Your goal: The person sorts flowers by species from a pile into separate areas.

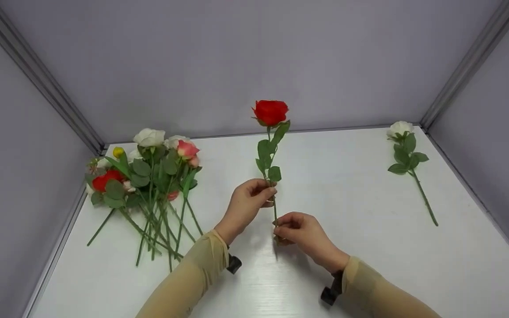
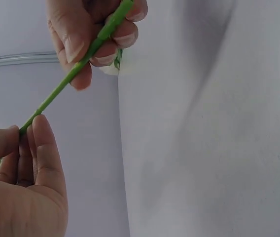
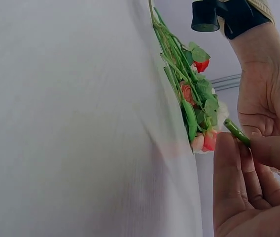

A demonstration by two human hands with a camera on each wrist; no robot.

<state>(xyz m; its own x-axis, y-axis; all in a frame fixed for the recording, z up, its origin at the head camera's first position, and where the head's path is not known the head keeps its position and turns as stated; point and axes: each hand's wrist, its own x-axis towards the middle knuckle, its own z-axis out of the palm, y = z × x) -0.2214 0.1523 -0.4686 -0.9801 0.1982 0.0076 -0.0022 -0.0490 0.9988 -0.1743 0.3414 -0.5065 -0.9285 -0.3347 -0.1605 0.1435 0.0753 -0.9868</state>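
Note:
A red rose (image 1: 271,112) with green leaves on a long stem stands upright between both hands, over the middle of the white table. My left hand (image 1: 250,201) pinches the stem just under the lowest leaves, thumb against fingers. Lower down, my right hand (image 1: 303,232) pinches the same stem near its bottom end. In the left wrist view the green stem (image 2: 66,81) runs slantwise from one hand to the other. The cut stem end (image 3: 236,132) pokes out past the right thumb and fingertips in the right wrist view.
A pile of flowers (image 1: 148,176), with white, red, pink and yellow heads, lies at the table's left, stems toward the front. One white rose (image 1: 400,129) lies alone at the far right. Grey walls (image 1: 263,57) enclose the white table (image 1: 347,176) at the back and sides.

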